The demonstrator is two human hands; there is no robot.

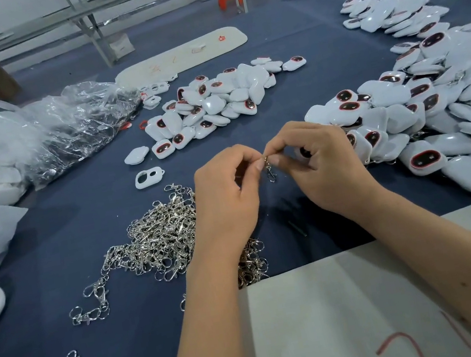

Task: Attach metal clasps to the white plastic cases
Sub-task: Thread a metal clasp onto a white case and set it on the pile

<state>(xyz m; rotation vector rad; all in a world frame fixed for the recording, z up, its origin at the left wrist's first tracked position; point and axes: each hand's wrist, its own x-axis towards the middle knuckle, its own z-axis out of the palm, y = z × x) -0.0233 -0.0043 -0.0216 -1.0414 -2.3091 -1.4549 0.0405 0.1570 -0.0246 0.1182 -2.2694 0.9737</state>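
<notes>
A metal clasp (269, 169) is pinched at its top between the curled fingertips of the left hand (227, 192) and right hand (316, 164), hanging upright, hook end down, above the blue table (82, 211), right of the clasp pile (163, 238); a white case (306, 151) is tucked in the right hand

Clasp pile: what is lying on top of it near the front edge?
The left forearm crosses over the right side of the clasp pile, hiding the clasps beneath it; some show again past the wrist. Both hands pinch one clasp above the cloth.
</notes>
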